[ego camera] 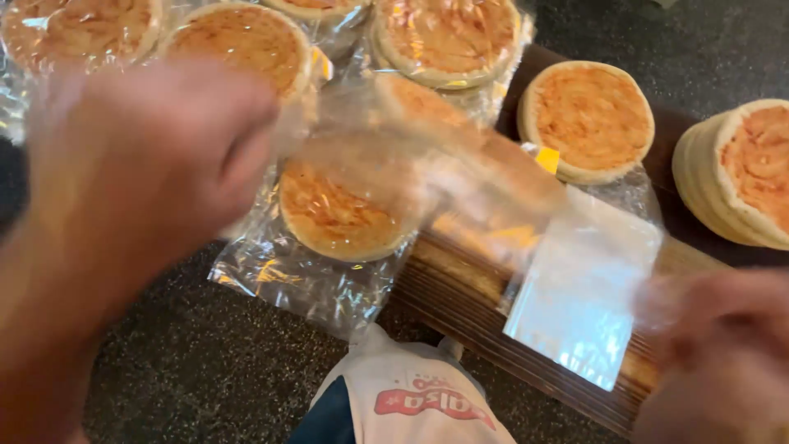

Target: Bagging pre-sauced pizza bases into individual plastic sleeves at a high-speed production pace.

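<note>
My left hand (136,177) is blurred with motion at the left and grips one end of a clear plastic bag (575,288). My right hand (723,353) holds the bag's other end at the lower right. The bag stretches between the hands above a dark wooden board (468,304). Inside the blurred bag a round sauce-topped flatbread (436,115) seems to sit. Another bagged round (337,218) lies just below the stretched bag.
Several more sauce-topped rounds in clear bags (448,37) lie at the top. An unwrapped round (588,119) rests on the board, and a stack of rounds (740,177) stands at the right. A white and blue packet (403,403) lies at the bottom on the dark speckled counter (189,370).
</note>
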